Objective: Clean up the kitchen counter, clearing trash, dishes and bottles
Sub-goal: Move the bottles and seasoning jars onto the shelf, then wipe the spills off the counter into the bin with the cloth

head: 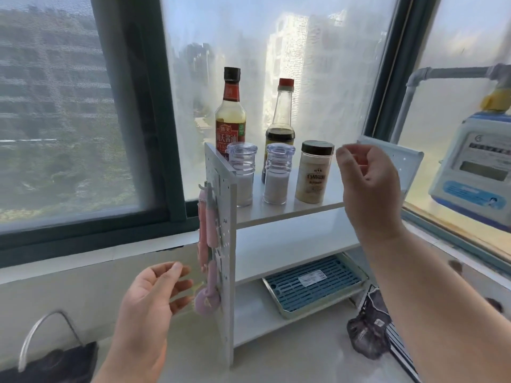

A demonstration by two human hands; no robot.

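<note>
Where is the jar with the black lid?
In the head view, the jar with the black lid stands on the rack's top shelf, right of two clear shakers and beside the right hand.

White rack (290,244) with dotted side panel; pink spoons (206,244) hang there. Soy bottle (230,114): red label, dark cap; second bottle (280,120) red-capped. Blue slatted tray (312,286); black crumpled bag (365,335).

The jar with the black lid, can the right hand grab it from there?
Probably yes. The right hand is open, level with the black-lidded jar and just to its right on the top shelf. Nothing sits between them.
</note>
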